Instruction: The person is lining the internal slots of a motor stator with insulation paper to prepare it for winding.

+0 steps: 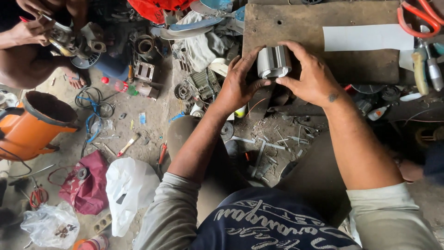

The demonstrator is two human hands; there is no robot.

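A grey cylindrical metal motor core (274,62) is held between both my hands at the near edge of a worn wooden board (296,28). My left hand (238,83) grips its left side, thumb and fingers wrapped round it. My right hand (312,76) grips its right side and top. The core stands roughly upright, its pale rim facing me.
A white paper sheet (367,37) and orange-handled pliers (416,18) lie on the board's right. Motor parts and scrap (194,83) litter the floor. An orange bucket (32,122), a white plastic bag (129,185) and a maroon bag (90,183) sit left. Another person's hands (32,28) hold a part at top left.
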